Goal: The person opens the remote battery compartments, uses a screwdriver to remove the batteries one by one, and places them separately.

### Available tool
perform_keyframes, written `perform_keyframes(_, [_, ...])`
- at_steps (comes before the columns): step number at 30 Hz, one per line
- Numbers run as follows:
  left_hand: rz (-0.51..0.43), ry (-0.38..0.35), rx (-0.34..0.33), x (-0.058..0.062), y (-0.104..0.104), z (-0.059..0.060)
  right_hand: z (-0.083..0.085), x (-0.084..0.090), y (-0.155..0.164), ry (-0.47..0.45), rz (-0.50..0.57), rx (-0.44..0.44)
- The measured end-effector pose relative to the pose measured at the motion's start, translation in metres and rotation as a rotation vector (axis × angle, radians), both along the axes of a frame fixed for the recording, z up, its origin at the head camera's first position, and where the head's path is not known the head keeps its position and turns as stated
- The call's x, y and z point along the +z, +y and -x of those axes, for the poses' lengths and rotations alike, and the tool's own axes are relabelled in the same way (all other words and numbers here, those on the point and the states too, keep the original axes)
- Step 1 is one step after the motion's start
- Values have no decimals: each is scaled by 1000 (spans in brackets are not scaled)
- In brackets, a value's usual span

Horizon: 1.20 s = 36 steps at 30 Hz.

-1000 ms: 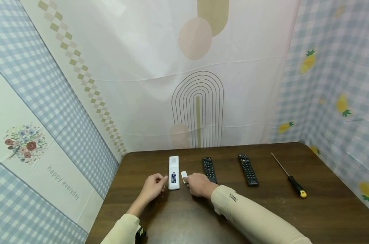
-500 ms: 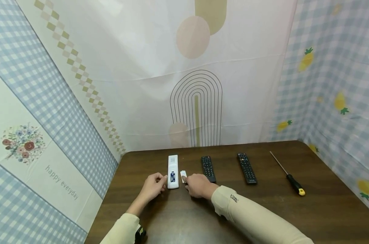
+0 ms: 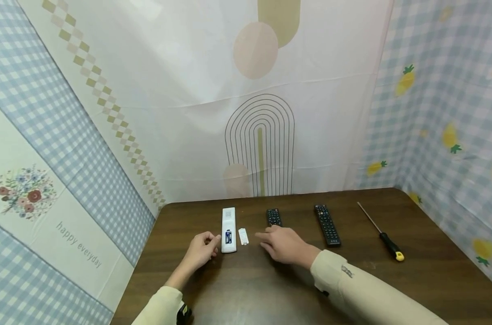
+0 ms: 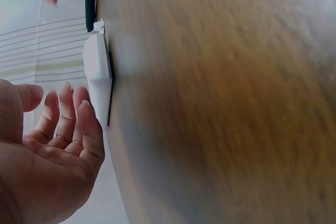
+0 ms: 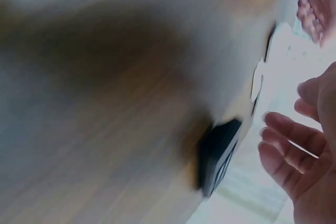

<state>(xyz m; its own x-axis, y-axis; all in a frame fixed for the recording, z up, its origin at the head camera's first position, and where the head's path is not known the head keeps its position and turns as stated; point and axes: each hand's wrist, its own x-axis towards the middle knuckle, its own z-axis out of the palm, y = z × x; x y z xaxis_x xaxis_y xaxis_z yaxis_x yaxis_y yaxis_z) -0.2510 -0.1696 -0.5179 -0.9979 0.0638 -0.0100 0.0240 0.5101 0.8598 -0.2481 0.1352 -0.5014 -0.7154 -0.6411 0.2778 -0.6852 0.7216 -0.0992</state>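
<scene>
Bare table [image 3: 270, 289] — remotes [image 3: 327, 219] beyond

On the table [image 3: 433, 280] lie a black remote [image 3: 327, 219] and a screwdriver [image 3: 381, 233], well apart from each other.

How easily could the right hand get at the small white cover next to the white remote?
Probably yes. The right hand hovers open just right of the cover, with only bare table between them; the white remote and left hand lie beyond it.

Makeshift recording booth, not a real room: dark wood surface [image 3: 433, 280] boxed in by printed tablecloth backdrops [image 3: 180, 90] with gingham, pineapples, a "happy everyday" print.
</scene>
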Motion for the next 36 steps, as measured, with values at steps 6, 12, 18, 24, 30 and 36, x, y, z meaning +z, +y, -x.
perform_keyframes(6, [-9,-5,12,-3,-2,1,-12,1,48,68,75,-92])
perform_keyframes(12, [-45,-5,17,-8,-1,2,-20,-4,72,63,113,-130])
perform_keyframes(18, [-123,44,34,-6,6,5,-25,-8,79,70,95,-115])
perform_keyframes(24, [-176,103,47,0,21,9,-31,-9,83,54,88,-128])
perform_keyframes(30, [-191,106,-1,7,45,12,-35,-15,86,92,108,-119])
perform_keyframes(36, [-40,106,-110,16,91,23,-40,-17,92,91,112,-149])
